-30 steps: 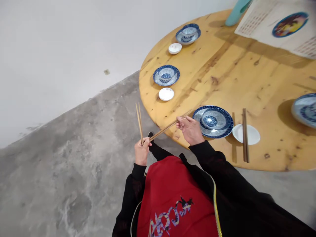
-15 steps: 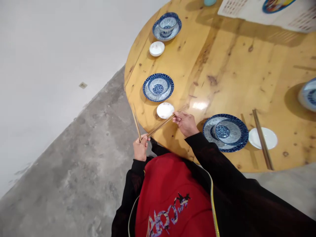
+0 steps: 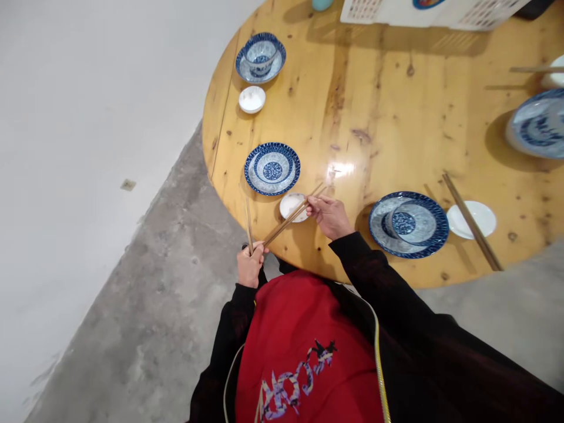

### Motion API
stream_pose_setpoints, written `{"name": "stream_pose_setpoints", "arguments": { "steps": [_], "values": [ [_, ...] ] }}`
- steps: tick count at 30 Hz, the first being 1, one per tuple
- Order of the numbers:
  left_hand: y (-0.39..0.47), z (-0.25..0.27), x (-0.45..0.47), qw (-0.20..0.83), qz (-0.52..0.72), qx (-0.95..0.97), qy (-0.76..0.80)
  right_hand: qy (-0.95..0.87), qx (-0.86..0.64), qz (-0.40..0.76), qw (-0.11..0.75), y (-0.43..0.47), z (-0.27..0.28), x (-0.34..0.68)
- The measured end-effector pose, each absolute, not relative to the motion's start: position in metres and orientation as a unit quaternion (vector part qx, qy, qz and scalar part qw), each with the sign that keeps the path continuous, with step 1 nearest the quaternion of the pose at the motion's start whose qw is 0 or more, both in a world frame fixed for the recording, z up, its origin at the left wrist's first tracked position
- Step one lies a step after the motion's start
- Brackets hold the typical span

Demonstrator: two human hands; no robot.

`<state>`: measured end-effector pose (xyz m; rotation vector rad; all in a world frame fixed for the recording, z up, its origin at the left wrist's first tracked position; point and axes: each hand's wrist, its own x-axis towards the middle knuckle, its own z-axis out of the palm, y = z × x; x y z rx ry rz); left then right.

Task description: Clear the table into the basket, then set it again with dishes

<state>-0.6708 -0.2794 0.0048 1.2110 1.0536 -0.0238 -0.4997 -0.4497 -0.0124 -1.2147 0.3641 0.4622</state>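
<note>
My left hand [image 3: 249, 267] is closed around wooden chopsticks at the table's near-left edge. Some of these chopsticks [image 3: 249, 226] point upward from the fist. Others, a slanting pair of chopsticks [image 3: 282, 228], run across to my right hand [image 3: 329, 217], whose fingertips pinch them near their far ends. The pair passes over a small white dish [image 3: 288, 205], partly covering it. Just beyond that dish sits a blue-rimmed plate [image 3: 248, 168] with a patterned bowl [image 3: 273, 170] in it.
On the wooden table [image 3: 388, 158], right of my hand, another blue plate [image 3: 440, 238] holds a bowl. Chopsticks [image 3: 471, 223] lie across a white dish [image 3: 488, 218]. Farther off are a plate with bowl [image 3: 259, 59], a white dish [image 3: 252, 100] and a white basket [image 3: 396, 17].
The view has shifted, with more of the table's right side showing. The slanting chopsticks now reach past my right fingertips over the white dish. Both hands still hold them.
</note>
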Motion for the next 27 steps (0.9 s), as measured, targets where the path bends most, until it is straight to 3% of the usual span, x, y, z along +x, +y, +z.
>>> {"name": "stream_pose_setpoints", "arguments": {
  "steps": [11,27],
  "values": [
    [-0.258,-0.008,-0.662,0.700,-0.068,0.561,0.437,0.208,-0.534,0.192,0.797,-0.457,-0.023,-0.494],
    [-0.286,-0.020,-0.636,0.719,-0.050,0.527,0.450,0.216,-0.574,0.185,0.768,-0.467,-0.042,-0.452]
  ]
}}
